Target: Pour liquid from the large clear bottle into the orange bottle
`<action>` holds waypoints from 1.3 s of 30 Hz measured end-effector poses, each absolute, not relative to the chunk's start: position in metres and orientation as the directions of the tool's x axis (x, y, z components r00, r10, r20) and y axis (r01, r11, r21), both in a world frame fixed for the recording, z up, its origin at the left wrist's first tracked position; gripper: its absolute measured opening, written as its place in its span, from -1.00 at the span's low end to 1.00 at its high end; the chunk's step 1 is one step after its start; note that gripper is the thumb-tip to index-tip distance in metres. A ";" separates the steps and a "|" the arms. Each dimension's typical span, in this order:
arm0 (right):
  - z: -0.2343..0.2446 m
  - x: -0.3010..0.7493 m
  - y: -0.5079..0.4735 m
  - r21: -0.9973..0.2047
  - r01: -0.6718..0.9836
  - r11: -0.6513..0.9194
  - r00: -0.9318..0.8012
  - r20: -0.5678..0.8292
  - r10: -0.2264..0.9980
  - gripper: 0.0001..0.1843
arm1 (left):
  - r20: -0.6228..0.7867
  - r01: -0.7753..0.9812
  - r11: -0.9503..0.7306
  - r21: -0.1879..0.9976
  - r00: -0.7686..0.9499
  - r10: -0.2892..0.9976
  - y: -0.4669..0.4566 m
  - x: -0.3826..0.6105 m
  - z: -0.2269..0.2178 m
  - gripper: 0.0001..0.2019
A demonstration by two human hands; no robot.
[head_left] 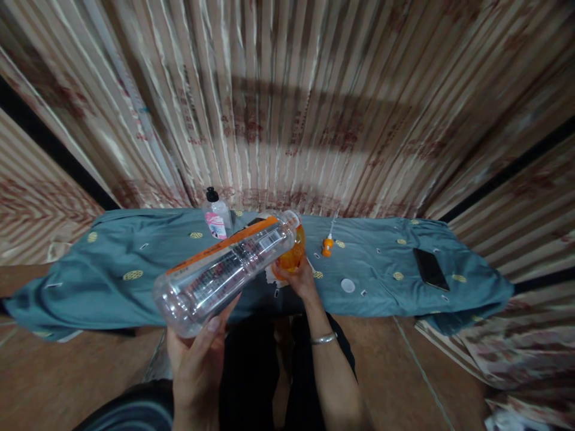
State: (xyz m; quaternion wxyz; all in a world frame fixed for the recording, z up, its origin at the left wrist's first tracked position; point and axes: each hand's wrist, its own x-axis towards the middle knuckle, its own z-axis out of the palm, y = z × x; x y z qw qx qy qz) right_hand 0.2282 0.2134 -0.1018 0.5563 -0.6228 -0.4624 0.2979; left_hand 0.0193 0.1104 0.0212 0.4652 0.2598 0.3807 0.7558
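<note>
My left hand (200,353) is wrapped around the lower part of a large clear plastic bottle (233,263) with an orange and printed label. The bottle slants up to the right, its neck over the top of an orange bottle (291,257). I cannot tell whether the two mouths touch or whether liquid is flowing. My right hand (299,278) grips the orange bottle from the right side, above a piece of white paper (272,277). Right of it lies an orange pump head (327,245) with a pale tube, and nearer me a round white disc (347,285).
A clear bottle (217,218) with a black cap and pink label stands at the back left. A dark phone (430,268) lies on the right of the teal cloth (377,257). Striped curtains (287,108) hang behind. A dark object is partly hidden behind the large bottle.
</note>
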 end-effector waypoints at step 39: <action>-0.095 0.227 0.208 -0.990 0.125 0.072 0.346 0.111 0.931 -0.13 | 0.026 -0.505 -0.266 0.821 -0.432 0.901 0.111 0.019 0.023 -0.36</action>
